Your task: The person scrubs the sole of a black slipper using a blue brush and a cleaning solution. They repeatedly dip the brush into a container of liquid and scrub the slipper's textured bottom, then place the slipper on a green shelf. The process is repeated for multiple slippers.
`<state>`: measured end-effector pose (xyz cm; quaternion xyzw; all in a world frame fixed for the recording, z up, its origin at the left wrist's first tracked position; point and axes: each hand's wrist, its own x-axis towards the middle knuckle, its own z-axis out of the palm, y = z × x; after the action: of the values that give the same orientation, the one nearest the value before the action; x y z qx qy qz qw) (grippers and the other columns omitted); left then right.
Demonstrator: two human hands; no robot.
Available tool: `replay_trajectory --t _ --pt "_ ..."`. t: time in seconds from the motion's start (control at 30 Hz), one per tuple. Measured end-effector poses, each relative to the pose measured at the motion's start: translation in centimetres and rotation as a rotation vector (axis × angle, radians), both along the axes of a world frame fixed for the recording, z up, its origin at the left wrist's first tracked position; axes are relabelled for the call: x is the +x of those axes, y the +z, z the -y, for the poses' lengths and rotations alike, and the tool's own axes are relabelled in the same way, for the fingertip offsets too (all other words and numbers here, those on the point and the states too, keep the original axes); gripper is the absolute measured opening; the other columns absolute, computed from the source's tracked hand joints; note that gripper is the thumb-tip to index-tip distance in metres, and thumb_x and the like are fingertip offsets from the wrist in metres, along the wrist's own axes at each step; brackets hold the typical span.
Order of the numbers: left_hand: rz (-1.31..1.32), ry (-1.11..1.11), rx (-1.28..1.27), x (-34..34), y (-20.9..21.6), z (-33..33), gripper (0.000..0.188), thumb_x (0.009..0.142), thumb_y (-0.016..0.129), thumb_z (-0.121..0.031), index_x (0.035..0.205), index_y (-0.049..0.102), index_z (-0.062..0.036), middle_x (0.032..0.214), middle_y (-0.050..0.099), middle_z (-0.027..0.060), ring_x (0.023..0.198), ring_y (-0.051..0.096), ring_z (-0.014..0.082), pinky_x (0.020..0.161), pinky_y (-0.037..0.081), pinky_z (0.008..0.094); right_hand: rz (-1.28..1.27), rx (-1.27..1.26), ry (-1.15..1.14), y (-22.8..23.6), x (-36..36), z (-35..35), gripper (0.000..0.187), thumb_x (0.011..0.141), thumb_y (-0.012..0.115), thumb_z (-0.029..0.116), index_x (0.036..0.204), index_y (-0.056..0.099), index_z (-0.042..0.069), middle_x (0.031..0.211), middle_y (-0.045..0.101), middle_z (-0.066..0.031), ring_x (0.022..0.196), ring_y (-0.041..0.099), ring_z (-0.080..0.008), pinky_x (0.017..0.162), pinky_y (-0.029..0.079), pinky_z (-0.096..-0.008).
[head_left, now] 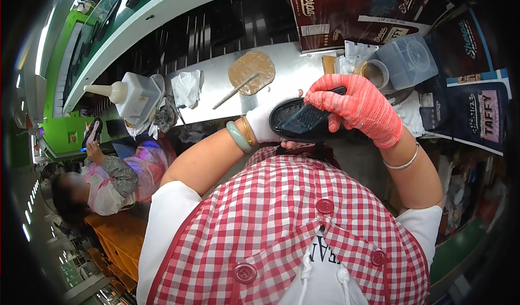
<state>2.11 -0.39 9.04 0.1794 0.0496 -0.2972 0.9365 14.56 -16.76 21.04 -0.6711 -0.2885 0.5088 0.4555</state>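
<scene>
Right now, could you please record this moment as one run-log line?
left hand: holds black shoe-like piece | right hand: holds teal textured piece over it | nearby: white bottle, tan disc, stick

Left fingers mostly hidden, seemingly behind the black shoe.

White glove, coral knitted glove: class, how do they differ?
Look: the white glove on the left hand is plain; the coral knitted glove on the right hand is flecked.
Coverage: the white glove leaves fingers partly bare; the coral glove covers those visible.
Both end near the wrist.
</scene>
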Motion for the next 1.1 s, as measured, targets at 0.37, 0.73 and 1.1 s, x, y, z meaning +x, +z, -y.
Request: replay_trajectory --t 0.37,0.73,1.1 --pt "-0.249 -0.110 0.291 -0.3 -1.0 -2.3 0.062 0.095 0.029 -0.056 0.113 0.053 -0.0024 0.071 0.059 0.0173 0.047 0.052 0.0257 0.039 0.038 0.0339 -0.012 -0.031 0.009 -0.6 0.1 0.9 0.023 0.083 0.065 0.023 0.093 0.067 0.002 0.073 0.062 -0.0022 0.053 0.054 -0.0073 0.053 0.043 -0.0216" --pt "-0.188 -0.180 0.297 -0.6 -1.8 -3.5 0.059 0.094 0.038 -0.050 0.106 0.057 0.0046 0.077 0.064 0.0190 0.050 0.058 0.0223 0.038 0.042 0.0301 0.098 -0.102 0.057 -0.5 1.2 3.7 0.020 0.082 0.063 0.018 0.091 0.068 0.001 0.075 0.063 -0.0024 0.056 0.053 -0.0072 0.055 0.045 -0.0213" --pt "-0.212 -0.065 0.251 -0.9 -0.9 -2.7 0.057 0.096 0.030 -0.050 0.109 0.054 -0.0001 0.065 0.059 0.0170 0.043 0.052 0.0258 0.038 0.040 0.0349 0.296 0.549 0.023 -2.9 -0.9 2.8 0.022 0.075 0.073 0.009 0.095 0.068 0.001 0.094 0.068 -0.0112 0.089 0.065 -0.0216 0.080 0.050 -0.0305"
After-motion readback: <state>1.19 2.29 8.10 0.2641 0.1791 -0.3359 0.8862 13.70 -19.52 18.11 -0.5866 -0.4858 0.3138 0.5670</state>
